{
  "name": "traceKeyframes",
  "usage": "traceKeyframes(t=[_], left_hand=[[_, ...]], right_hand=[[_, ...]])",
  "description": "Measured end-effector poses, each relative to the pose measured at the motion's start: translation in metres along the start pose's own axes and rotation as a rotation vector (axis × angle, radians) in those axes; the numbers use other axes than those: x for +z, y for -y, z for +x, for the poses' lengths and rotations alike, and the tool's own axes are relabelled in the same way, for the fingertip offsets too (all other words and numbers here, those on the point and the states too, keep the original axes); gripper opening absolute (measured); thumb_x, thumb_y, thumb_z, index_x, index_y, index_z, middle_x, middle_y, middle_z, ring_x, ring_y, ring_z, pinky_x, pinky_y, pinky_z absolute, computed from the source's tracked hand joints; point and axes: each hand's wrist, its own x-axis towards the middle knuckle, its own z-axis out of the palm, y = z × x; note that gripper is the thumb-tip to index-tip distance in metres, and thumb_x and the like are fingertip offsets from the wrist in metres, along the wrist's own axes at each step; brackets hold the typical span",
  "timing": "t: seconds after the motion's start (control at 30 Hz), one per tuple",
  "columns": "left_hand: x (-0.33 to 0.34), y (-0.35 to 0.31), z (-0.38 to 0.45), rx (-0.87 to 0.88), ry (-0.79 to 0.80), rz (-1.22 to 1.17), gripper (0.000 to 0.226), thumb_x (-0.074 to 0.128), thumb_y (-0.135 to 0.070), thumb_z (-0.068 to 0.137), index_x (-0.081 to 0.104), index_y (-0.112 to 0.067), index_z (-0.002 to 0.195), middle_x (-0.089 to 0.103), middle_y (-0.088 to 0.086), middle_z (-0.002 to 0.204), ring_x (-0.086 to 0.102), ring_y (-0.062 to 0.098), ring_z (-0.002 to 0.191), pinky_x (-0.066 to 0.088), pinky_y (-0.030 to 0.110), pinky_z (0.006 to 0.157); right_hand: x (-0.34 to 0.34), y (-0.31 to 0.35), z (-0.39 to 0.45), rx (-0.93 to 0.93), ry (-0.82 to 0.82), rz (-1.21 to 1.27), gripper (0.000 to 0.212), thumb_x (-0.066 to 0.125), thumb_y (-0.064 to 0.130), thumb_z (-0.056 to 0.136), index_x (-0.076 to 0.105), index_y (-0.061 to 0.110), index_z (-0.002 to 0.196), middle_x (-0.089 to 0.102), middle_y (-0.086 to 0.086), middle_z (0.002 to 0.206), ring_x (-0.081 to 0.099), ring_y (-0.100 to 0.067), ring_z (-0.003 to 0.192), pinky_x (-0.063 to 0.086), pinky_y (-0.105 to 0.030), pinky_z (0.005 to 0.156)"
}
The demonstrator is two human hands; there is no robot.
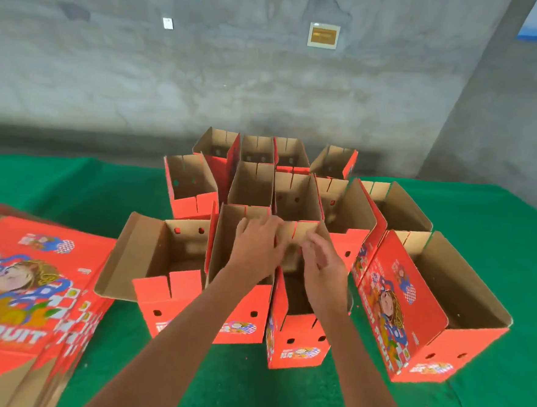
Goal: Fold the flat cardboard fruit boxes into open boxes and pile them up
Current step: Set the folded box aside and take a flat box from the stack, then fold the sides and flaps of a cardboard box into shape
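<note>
Head view: both hands reach over the near row of folded red boxes standing on a green surface (279, 394). The left hand (257, 247) lies with fingers spread over the top edge of a brown inner flap, fingertips hidden behind the cardboard, so whether it pinches the flap cannot be told. The right hand (322, 261) hovers just beside it, fingers loosely curled above the open box (296, 338) in front; whether it touches cardboard is unclear. More open boxes (252, 183) stand in rows behind, the farthest ones partly hidden by nearer walls. At the left a stack of flat boxes (29, 285) lies cut off by the frame edge, its print blurred.
</note>
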Motion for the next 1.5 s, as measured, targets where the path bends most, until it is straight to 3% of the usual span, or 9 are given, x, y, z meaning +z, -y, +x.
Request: traceKeyframes(t=[0.2,0.37,0.7,0.83,1.0,1.17,1.33,1.4,1.5], left_hand=[[-0.06,0.059,-0.107,-0.156,-0.186,-0.002,0.028,0.06,-0.031,0.098,0.065,-0.022,0.123,0.069,-0.003,0.121,0.061,0.02,0.117,0.038,0.042,0.11],[-0.102,0.114,-0.2,-0.373,-0.245,0.096,0.037,0.064,-0.021,0.093,0.063,-0.013,0.129,0.068,0.009,0.122,0.06,0.033,0.115,0.043,0.046,0.103],[-0.196,0.254,-0.338,-0.696,-0.149,0.315,0.061,0.062,-0.029,0.096,0.039,-0.015,0.151,0.041,0.009,0.154,0.036,0.029,0.142,0.029,0.05,0.121],[-0.245,0.332,-0.37,-0.866,-0.141,0.398,0.07,0.063,-0.031,0.095,0.03,-0.009,0.153,0.027,0.017,0.16,0.023,0.037,0.149,0.019,0.052,0.124],[-0.309,0.413,-0.374,-0.962,-0.256,0.264,0.077,0.068,-0.031,0.093,0.031,0.0,0.153,0.031,0.019,0.16,0.028,0.037,0.147,0.027,0.052,0.121],[-0.333,0.458,-0.364,-0.882,-0.092,0.285,0.085,0.072,-0.052,0.088,0.037,-0.01,0.152,0.048,0.015,0.148,0.04,0.033,0.137,0.036,0.05,0.114],[-0.326,0.465,-0.36,-0.868,0.009,0.282,0.108,0.055,-0.087,0.074,0.034,-0.017,0.154,0.041,0.011,0.151,0.035,0.034,0.136,0.041,0.053,0.109],[-0.32,0.465,-0.361,-0.836,-0.012,0.275,0.101,0.056,-0.084,0.079,0.034,-0.019,0.153,0.044,0.012,0.148,0.037,0.034,0.133,0.041,0.053,0.108],[-0.315,0.462,-0.36,-0.808,-0.074,0.337,0.076,0.062,-0.056,0.093,0.04,-0.007,0.146,0.057,0.018,0.136,0.047,0.037,0.122,0.041,0.049,0.102]], right_hand=[[0.057,0.037,-0.072,-0.01,0.142,0.113,0.029,0.058,0.045,0.1,0.067,0.038,0.126,0.067,0.039,0.113,0.059,0.013,0.114,0.048,-0.026,0.099],[0.115,0.046,-0.128,-0.017,0.371,0.215,0.026,0.061,0.047,0.1,0.067,0.043,0.125,0.069,0.029,0.12,0.061,0.008,0.118,0.049,-0.027,0.099],[0.239,0.059,-0.243,-0.006,0.732,0.163,0.038,0.058,0.035,0.105,0.061,0.022,0.14,0.07,0.006,0.13,0.064,-0.002,0.12,0.05,-0.024,0.103],[0.288,0.057,-0.273,0.09,0.804,0.036,0.04,0.06,0.023,0.104,0.057,0.016,0.143,0.065,0.004,0.132,0.064,-0.008,0.115,0.046,-0.009,0.087],[0.352,0.06,-0.303,0.295,0.685,-0.207,0.028,0.061,0.027,0.101,0.069,0.007,0.119,0.073,-0.005,0.113,0.07,-0.016,0.097,0.059,-0.034,0.086],[0.377,0.075,-0.31,0.364,0.579,-0.306,0.037,0.055,0.043,0.103,0.057,0.006,0.105,0.069,-0.004,0.086,0.065,-0.017,0.061,0.055,-0.033,0.056],[0.38,0.086,-0.312,0.366,0.472,-0.237,0.035,0.063,0.045,0.098,0.046,0.015,0.108,0.065,-0.002,0.097,0.069,-0.016,0.081,0.06,-0.034,0.067],[0.381,0.094,-0.313,0.38,0.423,-0.078,0.036,0.071,0.037,0.092,0.044,0.019,0.107,0.063,-0.004,0.099,0.069,-0.021,0.085,0.061,-0.042,0.071],[0.386,0.112,-0.315,0.284,0.373,0.073,0.036,0.071,0.023,0.092,0.041,0.025,0.111,0.066,-0.008,0.099,0.067,-0.023,0.08,0.057,-0.038,0.063]])
